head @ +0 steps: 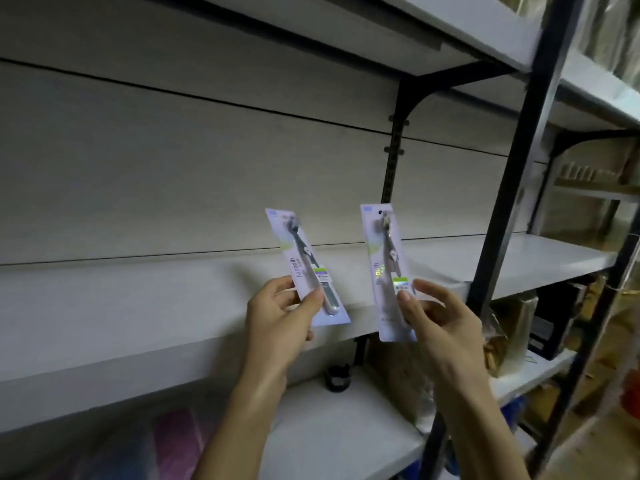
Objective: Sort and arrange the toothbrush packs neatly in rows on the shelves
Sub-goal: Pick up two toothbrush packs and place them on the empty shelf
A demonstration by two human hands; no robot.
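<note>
My left hand (280,317) grips a pale lilac toothbrush pack (300,258) with a dark brush inside, held upright and tilted to the left. My right hand (440,323) pinches a second pack (384,258) of the same kind by its lower part, held nearly vertical. Both packs hang in the air in front of the white middle shelf (138,306), which carries nothing where I can see it. The packs are apart, about a hand's width between them.
A black upright post (509,188) stands right of my right hand. Another white shelf (450,26) runs overhead. On the lower shelf (339,431) sit a small dark object (337,377) and pink and purple packages (173,445). Boxes fill the right-hand shelving (512,330).
</note>
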